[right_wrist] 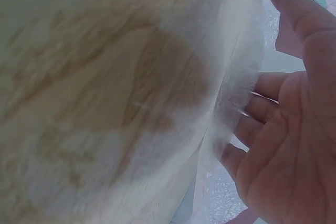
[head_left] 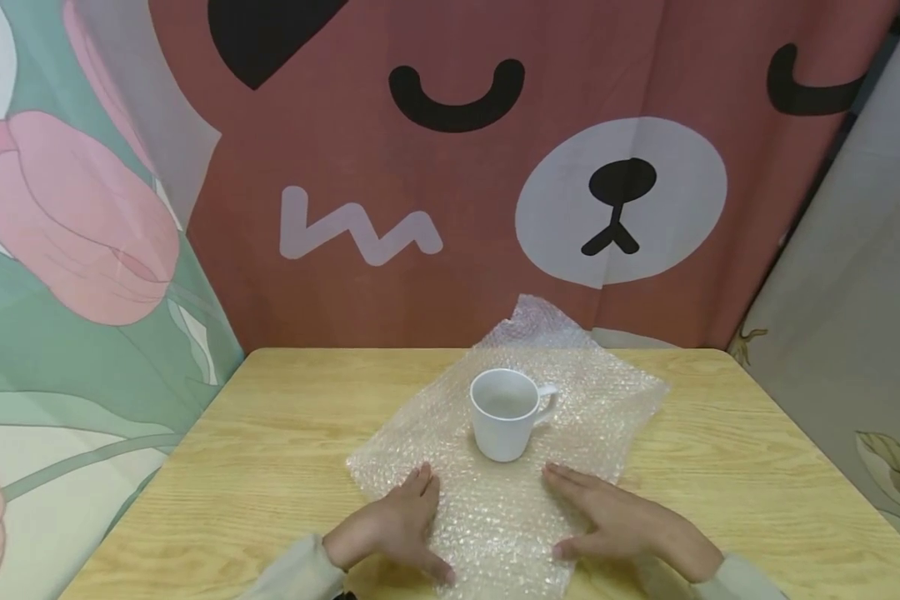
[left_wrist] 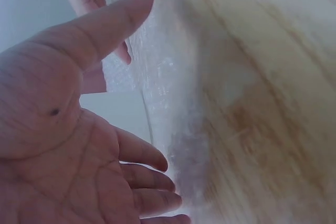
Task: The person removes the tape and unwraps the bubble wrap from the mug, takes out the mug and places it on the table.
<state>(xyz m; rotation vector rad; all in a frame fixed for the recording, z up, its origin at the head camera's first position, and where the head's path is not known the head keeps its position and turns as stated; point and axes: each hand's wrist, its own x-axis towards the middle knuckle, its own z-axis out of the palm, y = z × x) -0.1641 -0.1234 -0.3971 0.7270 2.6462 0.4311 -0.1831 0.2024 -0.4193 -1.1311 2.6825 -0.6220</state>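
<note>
A white mug (head_left: pixel 502 417) stands upright on a sheet of bubble wrap (head_left: pixel 495 517), its handle turned to the right. My left hand (head_left: pixel 405 521) lies at the sheet's left edge with fingers extended and thumb spread toward the middle. Opposite it, my right hand (head_left: pixel 615 512) touches the right edge, fingers pointing toward the mug. In the left wrist view the palm of the left hand (left_wrist: pixel 79 114) faces the wrap, and its fingertips meet the sheet's side. The right wrist view has the right hand (right_wrist: pixel 283 129) with its fingertips against the wrap.
The bubble wrap lies diagonally on a light wooden table (head_left: pixel 270 433), its far corner reaching past the back edge. Behind stands a curtain (head_left: pixel 360 167) printed with a bear's face. A flowered curtain (head_left: pixel 67 250) hangs at left, a pale one (head_left: pixel 855 292) at right.
</note>
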